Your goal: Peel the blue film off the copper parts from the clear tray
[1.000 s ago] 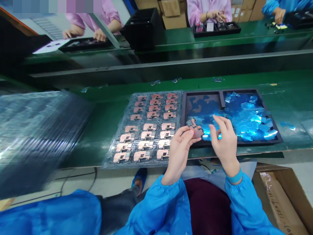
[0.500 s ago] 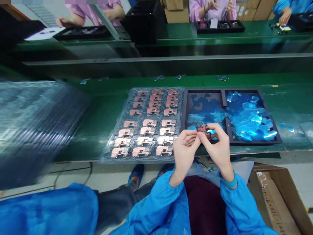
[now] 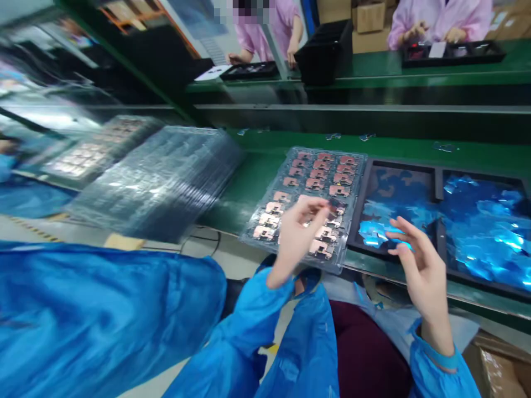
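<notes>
1. A worker's left hand (image 3: 296, 235), raised above the bench, pinches a small dark board (image 3: 337, 208) between thumb and forefinger, the other fingers curled loosely behind.
2. The board sits at the fingertips, over the upper right part of a clear plastic tray (image 3: 353, 221), not touching the rows below as far as the view shows. Its long axis appears to run roughly level, with one end pointing right toward a black tray; blur hides its finer shape and which face is up.
3. The right hand (image 3: 421, 265) is open and holds nothing, its fingers spread and pointing left, hovering over the left compartment of the black tray (image 3: 398, 164).
4. That compartment and the one beside it hold loose shiny blue film pieces (image 3: 481, 235); a dark divider (image 3: 437, 182) separates them.
5. Rows of copper-coloured boards (image 3: 315, 182) fill the clear tray, just left of the black tray, on a green workbench (image 3: 265, 166).
6. A stack of clear trays (image 3: 153, 182) lies farther left on the bench.
7. Blue sleeves (image 3: 265, 309) cover both forearms, and a teal wristband (image 3: 442, 359) circles the right wrist.
8. Across the line, a co-worker in a pink coat (image 3: 440, 22) works with both hands at another black tray (image 3: 454, 54).
</notes>
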### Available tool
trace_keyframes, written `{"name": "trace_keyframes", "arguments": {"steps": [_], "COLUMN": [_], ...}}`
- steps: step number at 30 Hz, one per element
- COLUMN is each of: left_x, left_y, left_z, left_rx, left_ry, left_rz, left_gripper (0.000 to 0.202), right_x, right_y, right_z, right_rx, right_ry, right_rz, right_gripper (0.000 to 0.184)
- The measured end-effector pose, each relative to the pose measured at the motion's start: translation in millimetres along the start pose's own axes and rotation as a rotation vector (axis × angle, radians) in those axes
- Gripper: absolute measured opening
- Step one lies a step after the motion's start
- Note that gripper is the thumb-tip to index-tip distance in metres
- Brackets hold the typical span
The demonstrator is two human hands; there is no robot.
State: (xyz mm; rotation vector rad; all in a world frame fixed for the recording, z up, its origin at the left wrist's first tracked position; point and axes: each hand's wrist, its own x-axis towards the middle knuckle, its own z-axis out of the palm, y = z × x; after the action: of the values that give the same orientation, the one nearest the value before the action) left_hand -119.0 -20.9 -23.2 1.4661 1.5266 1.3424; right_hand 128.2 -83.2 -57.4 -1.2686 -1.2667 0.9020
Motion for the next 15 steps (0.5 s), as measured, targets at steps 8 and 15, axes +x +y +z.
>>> {"name": "trace_keyframes", "arguments": {"steps": [8,15], "left_x": [120,125], "left_y": [-70,-89], "left_z": [-119.7,-116.9], "left_rx": [0.617,0.757], "left_ry": [-0.182,-0.251], "left_rz": [-0.081,-0.048], "left_gripper": [0.011,0.012], "right_x": [0,3], "right_y": [2,7], "right_z": [-8,-13], "right_rx": [-0.031,-0.095], "right_ry": [0.089,0.052], "right_rz": [0.023,0.084], "right_gripper": [0.032,0.033]}}
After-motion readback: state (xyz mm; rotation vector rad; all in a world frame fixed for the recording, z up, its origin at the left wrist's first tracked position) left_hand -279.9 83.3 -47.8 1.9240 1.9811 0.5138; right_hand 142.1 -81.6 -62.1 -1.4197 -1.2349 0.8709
